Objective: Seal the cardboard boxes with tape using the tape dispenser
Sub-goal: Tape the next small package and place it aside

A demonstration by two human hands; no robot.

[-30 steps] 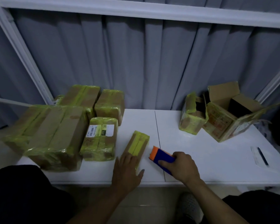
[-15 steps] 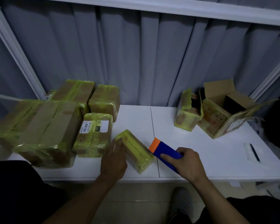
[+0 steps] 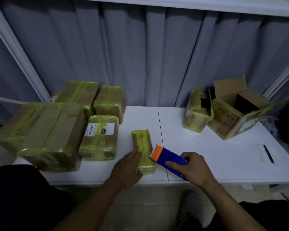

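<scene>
"Small oblong cardboard box wrapped in yellow-green tape (image 3: 142,145): where is it?"

"At six o'clock on the white table (image 3: 207,155), close to the near edge, lying flat with its long side pointing towards twelve."

"And the hands?"

"The left hand (image 3: 127,167) comes in from the box's seven o'clock. Its fingers are straight and close together, laid on the near left part of the top. The right hand (image 3: 194,169) is at the box's four o'clock, fingers curled round the blue plastic tape dispenser with an orange front end (image 3: 170,158)."

"Does the dispenser touch the box?"

"The orange end is at the box's right edge, at three o'clock. I cannot tell whether they touch."

"What else?"

"Taped brown cardboard boxes in a cluster (image 3: 57,130) at nine o'clock. An open cardboard box with raised flaps (image 3: 230,117) at two o'clock."
</scene>
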